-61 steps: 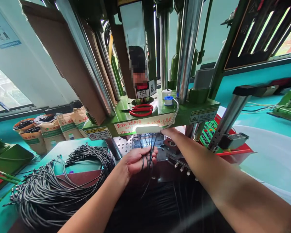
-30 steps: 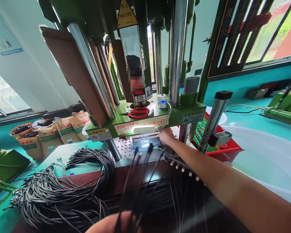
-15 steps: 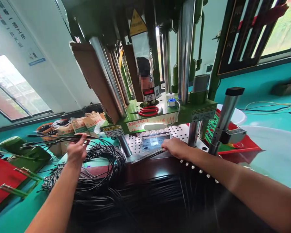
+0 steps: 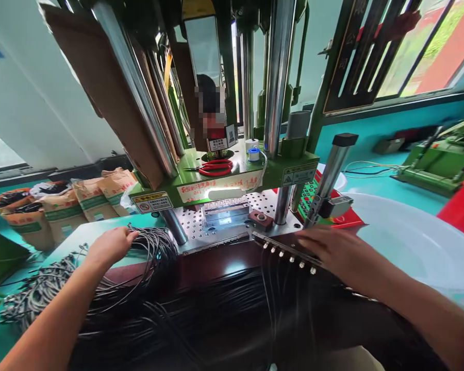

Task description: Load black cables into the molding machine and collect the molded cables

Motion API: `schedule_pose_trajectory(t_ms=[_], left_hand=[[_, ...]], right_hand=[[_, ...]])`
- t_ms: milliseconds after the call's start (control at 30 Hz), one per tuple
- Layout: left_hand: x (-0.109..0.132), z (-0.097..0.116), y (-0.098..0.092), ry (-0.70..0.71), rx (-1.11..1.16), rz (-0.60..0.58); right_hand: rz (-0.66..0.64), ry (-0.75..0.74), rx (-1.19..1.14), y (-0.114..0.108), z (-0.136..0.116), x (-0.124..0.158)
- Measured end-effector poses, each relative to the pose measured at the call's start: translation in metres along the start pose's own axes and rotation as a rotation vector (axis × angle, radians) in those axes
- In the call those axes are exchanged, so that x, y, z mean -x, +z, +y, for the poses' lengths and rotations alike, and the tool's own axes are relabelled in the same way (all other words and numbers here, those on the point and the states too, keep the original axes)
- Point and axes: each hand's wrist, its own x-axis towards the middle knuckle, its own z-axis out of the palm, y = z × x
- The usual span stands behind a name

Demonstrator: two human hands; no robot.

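My left hand is at the left over a loop of thin black cables, its fingers closed on some of them at the top of the bundle. My right hand is slightly blurred, with fingers stretched out over the right end of a metal strip. Small bright connectors line the strip's near edge, and thin cables hang from them. Beside it a second, bare metal strip lies along the press plate's front edge. A lit clear-looking mould sits on the perforated plate, beside a brown block.
A green press with steel columns stands ahead. Red-handled pliers and a blue-and-white tape roll rest on its platen. More cables lie left. Paper sacks stand behind; a white tub is at right.
My left hand has come down with the cables onto the bundle. My right hand has moved right, off the strip's left end. The view has shifted right.
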Motion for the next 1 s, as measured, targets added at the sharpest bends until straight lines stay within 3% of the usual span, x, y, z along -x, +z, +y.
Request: schedule_pose_trajectory(t_ms=[33,133,200,300,367,500,667,733,800,867,1000], left_hand=[[0.008,0.02,0.001,0.176,0.003,-0.1],[0.036,0.107,0.021,0.707,0.233,-0.092],[0.048,0.171,0.046,0.94,0.226,-0.109],[0.052,0.241,0.081,1.044,0.124,-0.156],[0.049,0.263,0.095,1.031,0.124,-0.144],[0.043,0.264,0.098,0.973,0.187,-0.141],[0.043,0.212,0.079,0.837,0.346,-0.173],[0.042,0.184,0.074,0.701,0.54,-0.264],[0.036,0.162,0.072,0.439,0.886,-0.327],[0.024,0.15,0.075,0.212,1.122,-0.278],[-0.016,0.153,0.092,0.065,1.128,-0.107]], right_hand=[[0.002,0.063,-0.012,-0.006,0.013,0.019],[-0.05,0.154,-0.002,-0.007,0.04,0.054],[-0.121,0.179,0.023,0.002,0.046,0.061],[-0.176,0.195,0.049,0.014,0.043,0.059],[-0.158,0.199,0.047,0.016,0.039,0.058],[-0.067,0.193,-0.019,0.01,0.036,0.059],[0.034,0.225,-0.37,0.004,0.023,0.032],[0.047,0.215,-0.438,0.01,0.01,0.004],[0.094,0.14,-0.362,0.024,-0.005,-0.031],[0.123,0.103,-0.264,0.041,-0.017,-0.07],[0.141,0.103,-0.178,0.072,-0.029,-0.142]])
